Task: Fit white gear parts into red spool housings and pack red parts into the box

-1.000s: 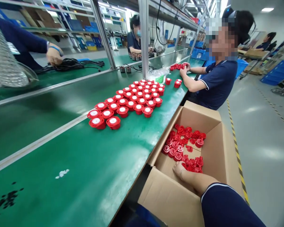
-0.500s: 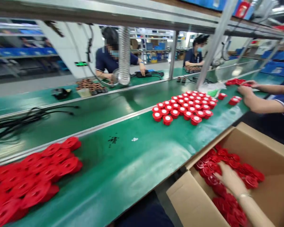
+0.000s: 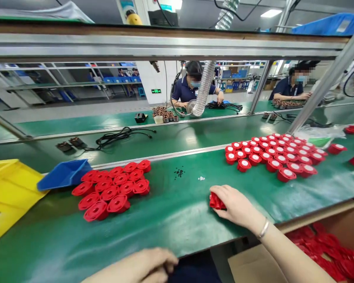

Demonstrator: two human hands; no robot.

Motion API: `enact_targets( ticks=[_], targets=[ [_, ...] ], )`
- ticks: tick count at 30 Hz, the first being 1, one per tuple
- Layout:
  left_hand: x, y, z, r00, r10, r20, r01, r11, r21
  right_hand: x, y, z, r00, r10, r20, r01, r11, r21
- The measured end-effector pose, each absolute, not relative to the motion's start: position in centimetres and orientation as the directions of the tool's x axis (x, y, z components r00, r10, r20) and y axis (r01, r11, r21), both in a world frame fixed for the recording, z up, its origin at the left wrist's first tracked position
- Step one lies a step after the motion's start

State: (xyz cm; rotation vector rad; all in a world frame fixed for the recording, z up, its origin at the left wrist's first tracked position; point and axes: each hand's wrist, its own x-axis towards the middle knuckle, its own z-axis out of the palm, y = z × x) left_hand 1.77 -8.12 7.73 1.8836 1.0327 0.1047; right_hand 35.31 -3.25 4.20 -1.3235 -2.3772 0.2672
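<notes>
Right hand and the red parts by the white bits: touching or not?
Touching. The head view shows the right hand curled around the red parts, fingers over the top and thumb along the near side.

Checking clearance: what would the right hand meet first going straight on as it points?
Right hand: likely the small white pieces on the green bench, though it might pass over them; height is hard to judge.

Bare green bench top (image 3: 165,204) runs as an open lane between the red housings (image 3: 109,192) and the white-topped red parts (image 3: 271,155), with only black bits (image 3: 179,172) and white bits (image 3: 201,178) lying in it.
</notes>
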Motion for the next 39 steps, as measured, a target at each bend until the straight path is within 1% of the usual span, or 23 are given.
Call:
enact_targets(
  ticks=[2,3,6,7,9,11,14,17,21,23,25,28,30,32,33,34,36,37,39],
  targets=[
    [2.8,-6.5,6.9,0.643,0.7,-0.31,0.59,-0.196,0.783,34.3,-2.0,3.9,-0.53,0.816,0.231,0.718,0.577,-0.39],
    [3.7,-5.7,6.1,0.636,0.726,-0.262,0.573,-0.216,0.791,34.0,-1.6,3.8,-0.546,0.804,0.234,0.7,0.592,-0.4],
    [7.3,-2.8,3.1,0.608,0.792,-0.057,0.421,-0.26,0.869,33.5,-1.1,3.0,-0.568,0.785,0.248,0.651,0.613,-0.447],
    [8.5,-1.8,2.2,0.616,0.787,0.012,0.36,-0.296,0.885,33.4,-1.0,2.7,-0.574,0.779,0.254,0.633,0.618,-0.466],
    [10.4,-0.2,0.8,0.62,0.775,0.126,0.295,-0.379,0.877,33.0,-0.8,2.0,-0.584,0.766,0.269,0.589,0.627,-0.509],
    [11.3,0.9,0.1,0.627,0.759,0.176,0.311,-0.45,0.837,32.5,-0.5,1.5,-0.586,0.759,0.284,0.544,0.628,-0.556],
    [11.2,1.3,0.1,0.644,0.742,0.185,0.381,-0.522,0.763,32.1,-0.2,1.3,-0.585,0.762,0.279,0.494,0.607,-0.622],
    [10.4,0.9,0.2,0.667,0.72,0.19,0.406,-0.566,0.718,31.9,0.0,1.8,-0.601,0.765,0.232,0.475,0.576,-0.666],
    [9.7,0.2,0.1,0.674,0.691,0.262,0.461,-0.67,0.582,31.6,0.5,2.5,-0.586,0.796,0.15,0.506,0.505,-0.699],
    [9.4,0.1,0.1,0.681,0.669,0.298,0.454,-0.705,0.545,31.3,0.8,2.8,-0.583,0.807,0.1,0.525,0.467,-0.712],
    [9.2,0.3,0.1,0.691,0.664,0.287,0.444,-0.702,0.557,31.0,1.2,3.0,-0.594,0.803,0.053,0.538,0.445,-0.716],
    [8.7,0.6,0.2,0.71,0.667,0.224,0.434,-0.666,0.607,30.6,1.2,3.8,-0.615,0.788,-0.03,0.551,0.403,-0.73],
    [8.1,0.8,0.1,0.742,0.639,0.204,0.39,-0.659,0.644,30.5,0.8,4.4,-0.63,0.771,-0.095,0.561,0.367,-0.742],
    [7.2,1.1,0.0,0.752,0.623,0.216,0.314,-0.627,0.713,31.0,0.6,5.1,-0.65,0.743,-0.158,0.555,0.324,-0.766],
    [6.7,1.3,0.1,0.736,0.638,0.228,0.278,-0.592,0.757,31.4,0.6,5.3,-0.652,0.739,-0.173,0.552,0.305,-0.776],
    [6.2,1.5,0.1,0.703,0.672,0.232,0.252,-0.541,0.803,32.0,0.9,5.5,-0.635,0.755,-0.165,0.551,0.292,-0.781],
    [5.3,2.0,0.4,0.624,0.759,0.187,0.244,-0.416,0.876,33.4,1.9,5.5,-0.518,0.853,-0.063,0.583,0.298,-0.756],
    [4.9,2.3,0.6,0.594,0.791,0.145,0.269,-0.365,0.891,34.1,2.6,5.4,-0.426,0.905,0.021,0.616,0.307,-0.725],
    [4.3,2.7,0.9,0.55,0.832,0.077,0.372,-0.326,0.869,35.2,4.2,4.9,-0.263,0.953,0.152,0.686,0.296,-0.665]
  ],
)
